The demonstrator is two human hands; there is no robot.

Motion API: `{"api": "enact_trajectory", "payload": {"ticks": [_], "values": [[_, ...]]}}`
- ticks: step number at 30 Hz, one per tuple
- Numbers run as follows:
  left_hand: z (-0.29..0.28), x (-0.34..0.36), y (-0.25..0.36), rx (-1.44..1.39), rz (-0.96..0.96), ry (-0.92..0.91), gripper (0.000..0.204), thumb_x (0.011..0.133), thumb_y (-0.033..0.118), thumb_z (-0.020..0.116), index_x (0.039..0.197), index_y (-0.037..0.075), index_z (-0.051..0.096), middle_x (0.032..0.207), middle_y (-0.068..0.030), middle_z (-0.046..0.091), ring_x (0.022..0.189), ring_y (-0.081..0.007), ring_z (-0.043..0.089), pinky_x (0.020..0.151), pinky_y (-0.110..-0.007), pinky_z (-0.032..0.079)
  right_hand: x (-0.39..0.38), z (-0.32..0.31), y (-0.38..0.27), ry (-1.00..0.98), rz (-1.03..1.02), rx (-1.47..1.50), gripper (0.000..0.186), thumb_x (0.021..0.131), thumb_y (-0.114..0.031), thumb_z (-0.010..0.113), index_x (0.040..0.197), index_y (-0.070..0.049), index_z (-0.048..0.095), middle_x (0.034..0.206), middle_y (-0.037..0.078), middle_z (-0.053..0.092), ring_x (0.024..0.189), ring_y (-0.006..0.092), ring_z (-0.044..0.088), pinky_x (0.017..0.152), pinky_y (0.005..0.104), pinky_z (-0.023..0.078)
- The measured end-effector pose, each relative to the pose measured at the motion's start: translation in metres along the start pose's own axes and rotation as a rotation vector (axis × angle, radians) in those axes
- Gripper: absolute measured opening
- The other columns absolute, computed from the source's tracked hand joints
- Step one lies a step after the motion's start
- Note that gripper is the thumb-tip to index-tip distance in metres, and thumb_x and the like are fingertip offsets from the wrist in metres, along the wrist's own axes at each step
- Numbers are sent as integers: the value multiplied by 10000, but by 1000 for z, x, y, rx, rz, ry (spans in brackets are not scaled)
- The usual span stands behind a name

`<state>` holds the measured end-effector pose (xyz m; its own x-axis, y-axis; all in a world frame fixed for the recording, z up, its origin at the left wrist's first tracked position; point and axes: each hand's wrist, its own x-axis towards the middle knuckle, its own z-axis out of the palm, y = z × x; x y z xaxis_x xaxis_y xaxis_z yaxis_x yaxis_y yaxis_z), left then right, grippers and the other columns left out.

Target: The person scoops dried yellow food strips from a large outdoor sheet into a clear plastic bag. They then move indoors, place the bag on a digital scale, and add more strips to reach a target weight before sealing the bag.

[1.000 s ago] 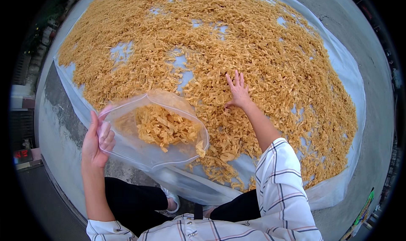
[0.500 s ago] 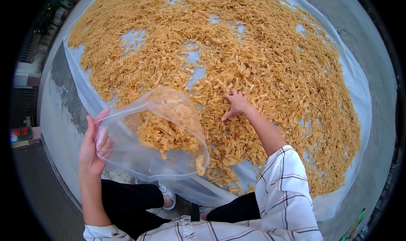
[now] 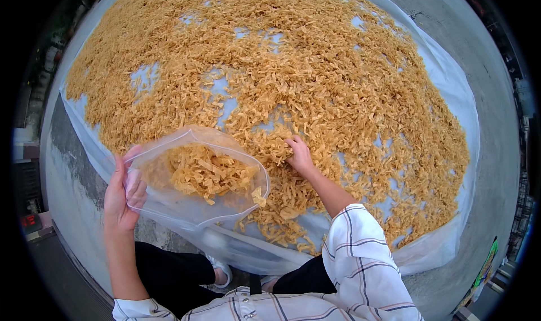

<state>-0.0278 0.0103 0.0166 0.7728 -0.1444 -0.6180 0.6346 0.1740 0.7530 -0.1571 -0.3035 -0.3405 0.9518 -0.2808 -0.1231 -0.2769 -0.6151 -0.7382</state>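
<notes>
A clear plastic bag (image 3: 186, 213) hangs from my left hand (image 3: 125, 190), which grips its rim at the left side. The bag's mouth gapes toward the right. Inside lies a heap of yellow-brown dried strips (image 3: 211, 171), and one strip clings to the rim. Right of the bag's mouth, my right hand (image 3: 301, 157) is down among the loose dried strips (image 3: 349, 112). Its fingers curl around some of them; the fingertips are partly hidden by the strips.
The strips cover a wide white sheet (image 3: 439, 62), whose cloth shows through in patches. Grey concrete (image 3: 484, 78) surrounds it. My feet (image 3: 221, 271) stand near the sheet's front edge. A thin green item (image 3: 487, 264) lies at the lower right, and a dark surface (image 3: 73, 276) lies at lower left.
My right hand has moved left and slightly nearer, toward the bag, and its spread fingers have closed on strips. My left hand still holds the bag. The whole view has shifted a little.
</notes>
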Motion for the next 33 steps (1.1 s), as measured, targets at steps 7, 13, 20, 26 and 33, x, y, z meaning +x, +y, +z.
{"api": "enact_trajectory", "payload": {"ticks": [7, 13, 20, 26, 33], "values": [[10, 4, -5, 98, 30, -138, 499, 989, 411, 376, 1222, -8, 513, 456, 69, 253, 347, -32, 219, 331, -198, 188, 4, -27, -30, 207, 196, 804, 555, 605, 51, 746, 1132, 19, 575, 1142, 123, 583, 1096, 240, 539, 967, 312, 409], [9, 2, -6, 165, 66, -98, 503, 983, 410, 402, 1101, -38, 598, 452, 80, 266, 365, -38, 238, 357, -213, 181, -29, -149, -213, 315, -380, 509, 385, 656, -49, 763, 1007, -30, 608, 1090, 151, 585, 980, 309, 567, 864, 333, 432], [13, 7, -16, 180, 49, -131, 491, 978, 406, 419, 1073, -36, 612, 456, 73, 286, 369, -41, 251, 354, -213, 183, -31, -89, -298, -153, -747, 542, 538, 543, -6, 737, 1059, -75, 602, 1200, 187, 533, 1038, 383, 539, 847, 407, 461], [7, 12, -23, 187, -4, -176, 488, 971, 430, 414, 1130, -1, 578, 452, 69, 294, 337, -31, 234, 311, -198, 184, 31, 11, -288, -212, -95, 54, 522, 670, -51, 668, 1178, -42, 545, 1256, 236, 456, 1208, 393, 415, 953, 426, 417], [2, 11, -4, -81, 24, -143, 503, 984, 419, 378, 1223, -1, 516, 448, 75, 236, 334, -26, 208, 306, -184, 173, 9, -88, -279, -494, -531, 451, 470, 760, -52, 645, 1224, -93, 580, 1272, 262, 498, 1182, 284, 512, 873, 423, 498]]}}
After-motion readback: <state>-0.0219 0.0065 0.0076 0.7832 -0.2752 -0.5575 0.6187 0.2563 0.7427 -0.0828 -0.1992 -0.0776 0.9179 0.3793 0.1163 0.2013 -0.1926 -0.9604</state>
